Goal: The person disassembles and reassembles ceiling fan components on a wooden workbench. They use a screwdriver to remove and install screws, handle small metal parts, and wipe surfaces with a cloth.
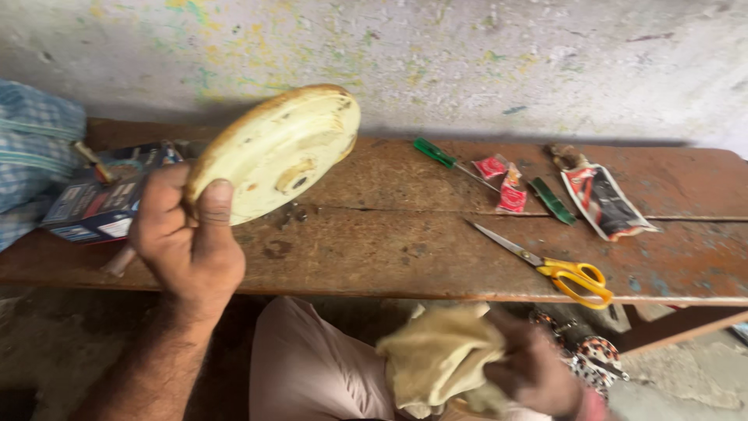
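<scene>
Cream round disc (274,153) is tilted above the wooden bench (389,249), left hand (187,234) clamped on its lower rim by thumb and fingers; that narrow edge hold could slip. Right hand (530,366) is closed around a yellowish rag (440,355)

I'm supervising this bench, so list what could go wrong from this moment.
1. The left hand pinches the round cream-coloured disc only at its rim, tilted above the worn wooden bench; it might slip and fall.
2. The yellow-handled scissors lie open near the bench's front edge, blades exposed; the right hand, bunching a beige cloth just below, could catch them or knock them off.
</scene>
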